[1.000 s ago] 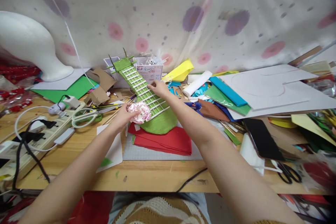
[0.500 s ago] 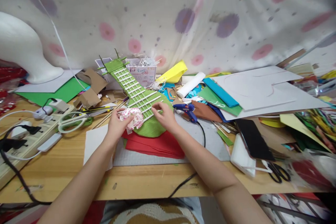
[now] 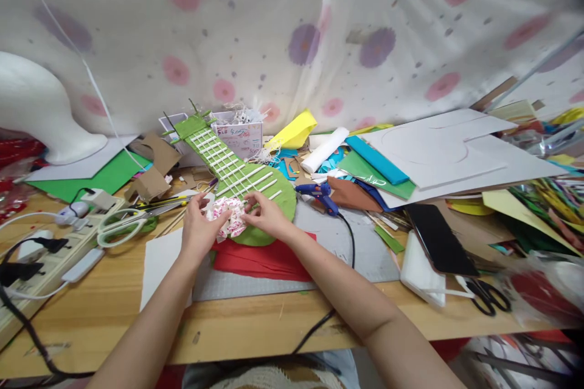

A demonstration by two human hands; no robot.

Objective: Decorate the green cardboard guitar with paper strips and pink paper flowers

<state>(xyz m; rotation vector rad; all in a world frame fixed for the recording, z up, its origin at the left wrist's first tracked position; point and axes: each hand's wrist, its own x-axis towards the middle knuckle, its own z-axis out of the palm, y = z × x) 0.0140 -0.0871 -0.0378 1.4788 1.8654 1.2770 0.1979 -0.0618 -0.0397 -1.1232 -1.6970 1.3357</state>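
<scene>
The right hand point(image 3: 264, 214) had moved leftward since a moment before, the green guitar point(image 3: 239, 171) lay partly on red cloth point(image 3: 260, 264), and the half-closed left hand point(image 3: 198, 231) pinched, over its lower body, a pink-and-white ruffle point(image 3: 232, 208) that the right's bent fingers met, their grip unclear.

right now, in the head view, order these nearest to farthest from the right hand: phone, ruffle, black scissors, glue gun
1. Ruffle, left of the right hand
2. Glue gun, right of the hand
3. Phone, farther right
4. Black scissors, past the phone
</scene>
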